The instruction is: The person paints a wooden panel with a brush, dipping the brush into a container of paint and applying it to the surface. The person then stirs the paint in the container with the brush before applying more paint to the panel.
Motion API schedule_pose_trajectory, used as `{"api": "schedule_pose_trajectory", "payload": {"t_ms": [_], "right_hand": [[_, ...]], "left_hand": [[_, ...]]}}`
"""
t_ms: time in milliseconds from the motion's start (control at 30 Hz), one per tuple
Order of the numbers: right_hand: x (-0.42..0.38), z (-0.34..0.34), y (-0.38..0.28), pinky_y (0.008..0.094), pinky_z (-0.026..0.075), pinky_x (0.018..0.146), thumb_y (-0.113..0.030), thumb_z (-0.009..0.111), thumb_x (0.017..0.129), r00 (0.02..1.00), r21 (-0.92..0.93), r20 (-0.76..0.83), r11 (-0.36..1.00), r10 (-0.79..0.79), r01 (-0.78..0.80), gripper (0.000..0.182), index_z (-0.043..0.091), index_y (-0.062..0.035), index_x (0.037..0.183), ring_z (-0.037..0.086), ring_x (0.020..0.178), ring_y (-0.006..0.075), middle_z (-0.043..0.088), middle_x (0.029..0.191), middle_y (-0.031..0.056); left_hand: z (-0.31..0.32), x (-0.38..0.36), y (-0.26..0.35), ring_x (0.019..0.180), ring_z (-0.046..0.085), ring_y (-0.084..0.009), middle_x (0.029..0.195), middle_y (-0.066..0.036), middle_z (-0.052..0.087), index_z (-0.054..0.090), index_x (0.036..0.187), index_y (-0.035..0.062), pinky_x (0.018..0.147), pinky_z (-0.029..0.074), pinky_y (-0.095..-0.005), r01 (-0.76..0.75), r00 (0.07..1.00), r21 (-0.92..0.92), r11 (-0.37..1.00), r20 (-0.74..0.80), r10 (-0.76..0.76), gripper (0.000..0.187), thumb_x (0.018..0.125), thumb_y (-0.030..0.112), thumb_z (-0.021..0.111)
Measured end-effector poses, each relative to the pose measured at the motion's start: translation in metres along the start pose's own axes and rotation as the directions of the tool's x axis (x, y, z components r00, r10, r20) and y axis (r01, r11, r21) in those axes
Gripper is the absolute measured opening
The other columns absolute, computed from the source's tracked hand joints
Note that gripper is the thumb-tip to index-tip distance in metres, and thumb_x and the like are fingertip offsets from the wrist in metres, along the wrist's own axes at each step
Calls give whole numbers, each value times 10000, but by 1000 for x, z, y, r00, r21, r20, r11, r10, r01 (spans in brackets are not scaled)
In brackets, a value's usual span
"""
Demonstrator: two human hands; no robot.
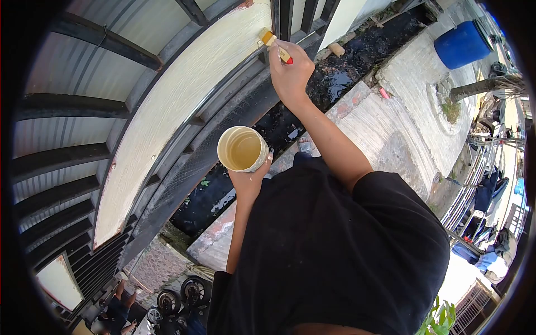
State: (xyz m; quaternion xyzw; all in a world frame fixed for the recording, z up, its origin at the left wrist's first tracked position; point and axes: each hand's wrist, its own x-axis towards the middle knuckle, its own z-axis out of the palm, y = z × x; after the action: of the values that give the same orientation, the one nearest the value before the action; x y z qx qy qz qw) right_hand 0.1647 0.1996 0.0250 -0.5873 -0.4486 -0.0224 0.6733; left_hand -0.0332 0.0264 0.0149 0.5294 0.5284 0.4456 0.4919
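Observation:
My right hand (291,70) is closed round the handle of a paintbrush (268,38) with a red-tipped end. The bristles touch the upper end of a long cream panel (184,84), close to a dark upright bar. Lower down, my left hand (249,177) grips a round cup (241,149) from below and the side. Pale yellowish liquid shows inside the cup, and its outer wall is stained. Some of my left fingers are hidden behind the cup.
Below the panel runs a ditch of dark water (329,78) beside a concrete path (391,128). A blue barrel (463,44) stands at the upper right, near a tree trunk (474,88). Another person (118,310) and motorcycles (181,296) are at the lower left.

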Motion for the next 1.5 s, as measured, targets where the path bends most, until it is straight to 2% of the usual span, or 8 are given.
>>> {"api": "schedule_pose_trajectory", "payload": {"t_ms": [433, 500, 767, 900, 1033, 1200, 1433, 1500], "right_hand": [[-17, -2, 1, 389, 606, 818, -27, 772, 934, 1000, 72, -17, 997, -6, 8, 131, 772, 43, 1045, 774, 881, 338, 778, 989, 195], [-14, -1, 8, 394, 608, 827, -23, 772, 933, 997, -24, -68, 999, 47, -49, 133, 772, 46, 1047, 774, 900, 338, 778, 1010, 201], [-34, -1, -9, 383, 622, 828, -6, 773, 931, 999, 114, 31, 993, -27, 23, 144, 775, 41, 1068, 781, 905, 341, 780, 1039, 207], [-18, 2, 11, 387, 606, 822, -4, 781, 945, 997, 6, -74, 999, -33, 33, 146, 776, 39, 1084, 774, 911, 324, 783, 1040, 205], [-47, 11, -6, 365, 614, 868, 1, 794, 931, 996, 135, 77, 990, -47, 37, 155, 779, 31, 1083, 784, 950, 308, 786, 1071, 192], [-27, -3, -8, 371, 612, 873, 18, 777, 948, 997, 42, -65, 998, -33, 36, 147, 777, 43, 1093, 778, 945, 305, 781, 1075, 192], [-49, 1, -22, 367, 615, 871, 18, 791, 932, 988, 212, 103, 973, -115, 91, 159, 781, 36, 1090, 783, 968, 318, 782, 1076, 194], [-35, -5, -14, 367, 614, 841, 30, 772, 931, 994, 141, -8, 984, -109, 109, 195, 773, 33, 1126, 769, 949, 322, 761, 1099, 192]], "left_hand": [[-1, 2, -1, 1131, 696, -198, 1222, -101, 720, 648, 1298, -12, 1045, 530, -372, 0, 1000, 8, 1000, 16, 0, 552, 815, 28, 911], [-2, 1, -4, 1133, 696, -199, 1223, -102, 719, 647, 1299, -12, 1045, 529, -372, 9, 1000, 13, 1000, 6, -9, 553, 815, 31, 913], [-1, 0, -4, 1127, 694, -201, 1217, -105, 716, 644, 1295, -14, 1045, 528, -374, -1, 1000, 8, 1000, 1, 1, 555, 814, 40, 916], [-4, -4, -6, 1120, 693, -202, 1219, -103, 712, 638, 1298, -16, 1044, 527, -373, 22, 1000, 37, 999, -5, -22, 558, 818, 49, 914], [-2, -4, -2, 1116, 690, -200, 1223, -103, 708, 634, 1299, -16, 1042, 525, -377, 10, 1000, 22, 1000, -8, -10, 549, 831, 66, 910], [-4, -5, -2, 1116, 687, -196, 1224, -102, 706, 632, 1299, -14, 1043, 520, -372, 6, 1000, 42, 999, -29, -5, 543, 837, 66, 906], [-2, -5, -7, 1114, 686, -192, 1218, -98, 706, 627, 1306, -10, 1037, 523, -365, -7, 1000, 30, 1000, -22, 8, 559, 832, 62, 913], [-2, -5, -5, 1112, 686, -192, 1217, -97, 706, 628, 1303, -11, 1034, 525, -365, -15, 999, 40, 999, -36, 16, 554, 834, 62, 912]]}}
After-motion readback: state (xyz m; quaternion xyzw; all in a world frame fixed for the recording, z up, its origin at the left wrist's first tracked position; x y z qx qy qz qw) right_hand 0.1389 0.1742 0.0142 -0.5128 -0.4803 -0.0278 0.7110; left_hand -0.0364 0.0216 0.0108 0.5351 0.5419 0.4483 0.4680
